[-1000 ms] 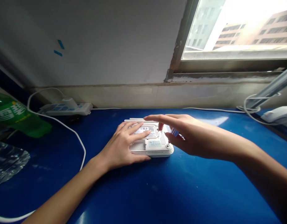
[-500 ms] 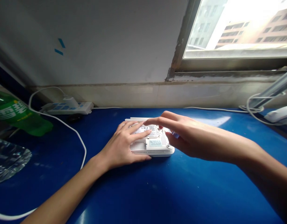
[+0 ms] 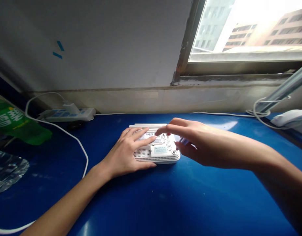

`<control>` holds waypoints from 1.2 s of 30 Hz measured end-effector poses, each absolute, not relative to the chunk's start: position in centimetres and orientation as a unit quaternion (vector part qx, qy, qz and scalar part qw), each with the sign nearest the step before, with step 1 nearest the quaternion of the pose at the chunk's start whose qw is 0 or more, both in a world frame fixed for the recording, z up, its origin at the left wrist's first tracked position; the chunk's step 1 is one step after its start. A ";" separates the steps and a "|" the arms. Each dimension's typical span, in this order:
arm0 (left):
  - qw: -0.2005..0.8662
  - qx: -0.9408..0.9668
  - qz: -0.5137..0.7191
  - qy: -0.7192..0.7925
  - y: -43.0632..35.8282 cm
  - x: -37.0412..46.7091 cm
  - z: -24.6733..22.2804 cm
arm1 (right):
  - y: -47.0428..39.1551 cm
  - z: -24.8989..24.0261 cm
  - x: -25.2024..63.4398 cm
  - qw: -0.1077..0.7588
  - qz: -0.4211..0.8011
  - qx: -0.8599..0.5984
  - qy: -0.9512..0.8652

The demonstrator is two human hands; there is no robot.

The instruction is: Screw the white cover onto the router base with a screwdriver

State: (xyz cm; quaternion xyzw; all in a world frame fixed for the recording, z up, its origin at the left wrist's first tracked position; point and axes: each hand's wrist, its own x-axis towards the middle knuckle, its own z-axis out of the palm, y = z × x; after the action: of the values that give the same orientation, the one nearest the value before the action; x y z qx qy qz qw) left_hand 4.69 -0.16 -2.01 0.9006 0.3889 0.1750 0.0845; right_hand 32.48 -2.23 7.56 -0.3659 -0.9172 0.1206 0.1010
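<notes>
A white router-like device [image 3: 163, 159] with vent holes and printed labels lies flat on the blue table [image 3: 165, 200]. My left hand [image 3: 127, 149] rests over its left part, fingers spread across the top and thumb along the near edge. Over the device's right side is my right hand [image 3: 192, 137], its index fingertip on or just above the label area. A small pale purple object [image 3: 184, 141] shows partly between the thumb and fingers of that hand; the fingers hide most of it.
At the left are a green bottle [image 3: 18, 124], a clear plastic bottle [image 3: 8, 170], a white cable [image 3: 77, 139] and a power strip [image 3: 84, 114]. At the right, a coiled cable [image 3: 257, 111] surrounds a metal pole [image 3: 278, 90]. A window [image 3: 239, 42] stands above.
The whole view has shifted slightly, so most things appear a little further left. My right index finger has bent and drawn back slightly to the right over the device. My left hand keeps its place.
</notes>
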 end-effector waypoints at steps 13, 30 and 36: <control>0.085 0.901 0.193 0.380 -0.2 4.6 -2.0 | -1.9 6.5 31.9 0.166 0.086 -0.368 -0.911; 0.092 0.897 0.185 0.391 -0.3 4.7 -2.0 | -1.8 6.8 32.0 0.149 0.110 -0.387 -0.903; 0.085 0.900 0.183 0.387 -0.3 4.7 -1.9 | -1.6 6.4 32.2 0.170 0.108 -0.365 -0.909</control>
State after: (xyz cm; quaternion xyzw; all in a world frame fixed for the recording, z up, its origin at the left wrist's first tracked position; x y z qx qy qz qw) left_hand 4.69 -0.29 -1.87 0.8996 0.3873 0.1834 0.0846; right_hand 32.16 -1.62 6.42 -0.3655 -0.9087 0.1083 0.1701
